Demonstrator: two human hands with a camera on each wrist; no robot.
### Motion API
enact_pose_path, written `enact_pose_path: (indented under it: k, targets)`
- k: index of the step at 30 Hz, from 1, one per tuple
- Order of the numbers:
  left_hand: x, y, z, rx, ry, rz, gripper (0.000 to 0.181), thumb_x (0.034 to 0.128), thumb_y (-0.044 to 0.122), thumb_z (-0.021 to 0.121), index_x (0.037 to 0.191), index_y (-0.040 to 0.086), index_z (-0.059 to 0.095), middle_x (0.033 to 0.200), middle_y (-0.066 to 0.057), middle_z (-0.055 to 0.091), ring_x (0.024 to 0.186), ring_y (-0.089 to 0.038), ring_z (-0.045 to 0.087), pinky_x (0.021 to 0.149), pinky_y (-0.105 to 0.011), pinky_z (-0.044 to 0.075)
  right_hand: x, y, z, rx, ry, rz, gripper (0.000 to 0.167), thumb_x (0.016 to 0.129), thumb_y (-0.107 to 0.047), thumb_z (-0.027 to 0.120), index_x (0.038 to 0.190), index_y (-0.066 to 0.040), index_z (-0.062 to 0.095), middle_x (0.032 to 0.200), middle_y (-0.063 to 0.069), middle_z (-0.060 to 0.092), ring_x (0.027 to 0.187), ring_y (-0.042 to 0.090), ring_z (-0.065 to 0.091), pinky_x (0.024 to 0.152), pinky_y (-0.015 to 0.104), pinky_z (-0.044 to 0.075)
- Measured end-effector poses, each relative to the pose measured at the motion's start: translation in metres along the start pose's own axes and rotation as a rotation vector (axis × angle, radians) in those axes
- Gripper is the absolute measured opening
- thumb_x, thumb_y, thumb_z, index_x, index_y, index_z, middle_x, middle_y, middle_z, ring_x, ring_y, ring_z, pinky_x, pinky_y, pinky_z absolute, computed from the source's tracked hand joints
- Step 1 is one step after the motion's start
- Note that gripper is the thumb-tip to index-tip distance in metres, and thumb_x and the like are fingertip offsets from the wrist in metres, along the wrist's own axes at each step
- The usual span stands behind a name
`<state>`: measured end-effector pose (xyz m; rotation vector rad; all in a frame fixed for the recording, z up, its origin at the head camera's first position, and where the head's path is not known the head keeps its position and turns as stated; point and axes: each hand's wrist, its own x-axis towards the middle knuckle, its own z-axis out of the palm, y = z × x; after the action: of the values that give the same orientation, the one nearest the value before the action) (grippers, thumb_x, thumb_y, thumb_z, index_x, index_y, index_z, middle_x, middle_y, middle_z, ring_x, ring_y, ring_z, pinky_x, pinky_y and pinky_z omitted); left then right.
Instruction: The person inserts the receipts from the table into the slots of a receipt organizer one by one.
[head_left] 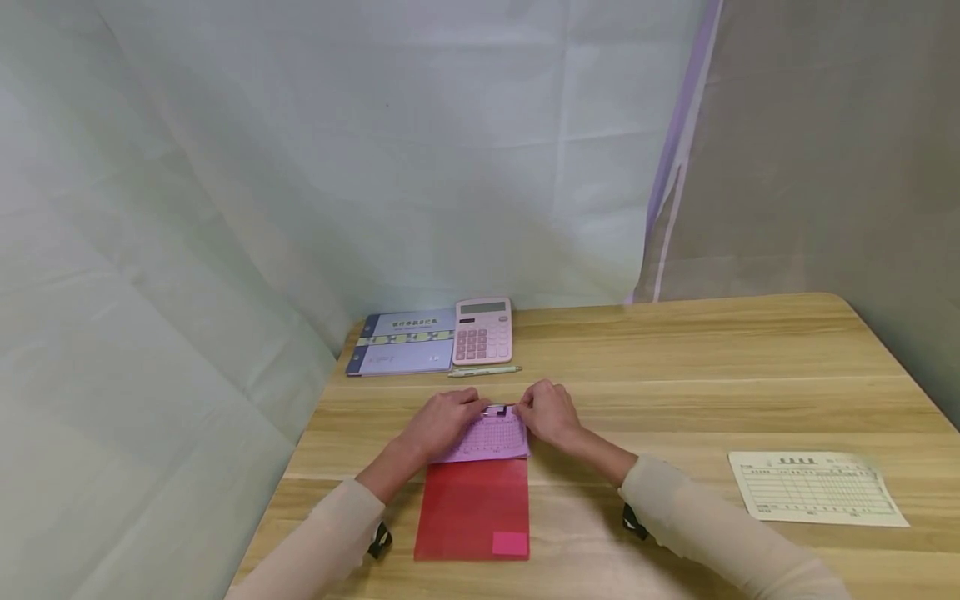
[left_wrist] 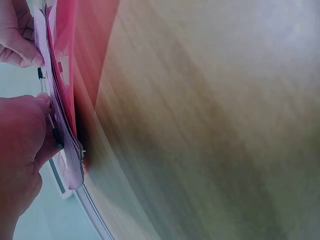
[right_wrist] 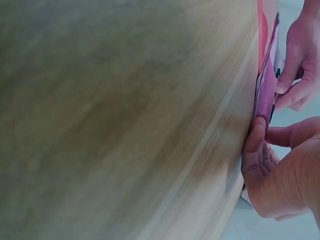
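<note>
A red folder (head_left: 474, 508) lies on the table with purple printed forms (head_left: 487, 437) at its far half. Across the forms' top edge sits a metal clip (head_left: 496, 411) with black ends. My left hand (head_left: 446, 421) is at the forms' upper left, its thumb and fingers pinching the clip. In the left wrist view the left hand (left_wrist: 20, 145) partly covers that clip. At the upper right corner, my right hand (head_left: 551, 412) pinches the edge of the forms. The right wrist view shows the right hand's (right_wrist: 280, 175) thumb and index finger on that edge.
Beyond the hands lie a blue-grey booklet (head_left: 408, 354), a pink calculator (head_left: 483, 333) and a pen (head_left: 483, 372). A pale yellow printed form (head_left: 817, 490) lies far to the right on the wooden table (head_left: 675, 375). Pale cloth (head_left: 450, 167) hangs behind the table.
</note>
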<state>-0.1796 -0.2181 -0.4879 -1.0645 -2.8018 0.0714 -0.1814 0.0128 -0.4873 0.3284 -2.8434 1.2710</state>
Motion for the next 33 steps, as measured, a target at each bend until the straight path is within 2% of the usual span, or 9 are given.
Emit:
enact_pose_path:
  k: [7, 12, 17, 22, 24, 28, 31, 33]
  targets:
    - [0.001, 0.0, 0.001, -0.037, 0.005, -0.023, 0.029, 0.1066, 0.02, 0.067, 0.134, 0.015, 0.075, 0.103, 0.002, 0.064, 0.087, -0.012, 0.065, 0.085, -0.032, 0.061, 0.001, 0.001, 0.001, 0.0, -0.002, 0.0, 0.013, 0.089, -0.01, 0.084, 0.076, -0.007, 0.082, 0.069, -0.001, 0.072, 0.062, 0.014, 0.06, 0.06, 0.032, 0.052]
    - [0.001, 0.0, 0.001, -0.044, 0.003, -0.033, 0.029, 0.1062, 0.025, 0.068, 0.133, 0.017, 0.075, 0.102, 0.003, 0.063, 0.086, -0.01, 0.063, 0.084, -0.03, 0.06, 0.001, 0.003, 0.001, 0.008, -0.006, 0.01, 0.014, 0.089, -0.011, 0.084, 0.075, -0.008, 0.081, 0.068, -0.001, 0.071, 0.06, 0.013, 0.059, 0.058, 0.03, 0.05]
    - [0.0, 0.0, 0.001, -0.066, 0.0, -0.04, 0.029, 0.1054, 0.025, 0.07, 0.132, 0.016, 0.076, 0.102, 0.003, 0.063, 0.086, -0.011, 0.061, 0.082, -0.031, 0.059, 0.003, 0.005, 0.001, 0.063, -0.055, 0.033, 0.015, 0.091, -0.012, 0.084, 0.077, -0.007, 0.079, 0.063, -0.003, 0.066, 0.054, 0.011, 0.057, 0.051, 0.026, 0.046]
    - [0.0, 0.001, 0.0, -0.083, -0.005, -0.048, 0.029, 0.1053, 0.024, 0.07, 0.132, 0.016, 0.076, 0.102, 0.003, 0.065, 0.087, -0.011, 0.062, 0.084, -0.031, 0.059, 0.005, 0.007, -0.005, 0.159, -0.079, 0.043, 0.007, 0.096, -0.004, 0.073, 0.089, -0.002, 0.073, 0.066, 0.001, 0.063, 0.049, 0.01, 0.055, 0.046, 0.025, 0.047]
    - [0.0, 0.001, 0.0, -0.087, -0.012, -0.055, 0.03, 0.1054, 0.025, 0.07, 0.133, 0.017, 0.076, 0.102, 0.004, 0.065, 0.087, -0.01, 0.062, 0.084, -0.031, 0.059, 0.006, 0.008, -0.008, 0.164, -0.087, 0.031, 0.007, 0.097, 0.001, 0.067, 0.095, 0.001, 0.073, 0.069, 0.002, 0.063, 0.048, 0.01, 0.054, 0.045, 0.025, 0.047]
    - [0.0, 0.001, 0.0, -0.092, -0.027, -0.071, 0.03, 0.1061, 0.026, 0.068, 0.134, 0.018, 0.075, 0.103, 0.004, 0.064, 0.088, -0.01, 0.06, 0.085, -0.031, 0.058, 0.007, 0.007, -0.016, 0.181, -0.193, 0.034, 0.021, 0.091, 0.008, 0.059, 0.102, 0.005, 0.077, 0.074, 0.004, 0.066, 0.048, 0.011, 0.057, 0.045, 0.025, 0.05]
    - [0.001, 0.001, -0.001, -0.094, -0.028, -0.072, 0.03, 0.1064, 0.026, 0.068, 0.134, 0.018, 0.075, 0.104, 0.004, 0.064, 0.089, -0.01, 0.061, 0.086, -0.031, 0.058, 0.007, 0.004, -0.022, 0.212, -0.293, 0.062, 0.019, 0.091, 0.008, 0.063, 0.104, 0.007, 0.076, 0.074, 0.007, 0.067, 0.051, 0.015, 0.06, 0.048, 0.028, 0.054]
    - [0.001, 0.001, -0.001, -0.094, -0.028, -0.07, 0.03, 0.1065, 0.026, 0.068, 0.134, 0.018, 0.075, 0.105, 0.004, 0.064, 0.089, -0.01, 0.061, 0.086, -0.031, 0.058, 0.006, 0.004, -0.023, 0.24, -0.329, 0.094, 0.012, 0.094, 0.006, 0.068, 0.102, 0.007, 0.076, 0.071, 0.01, 0.068, 0.052, 0.017, 0.062, 0.05, 0.03, 0.056]
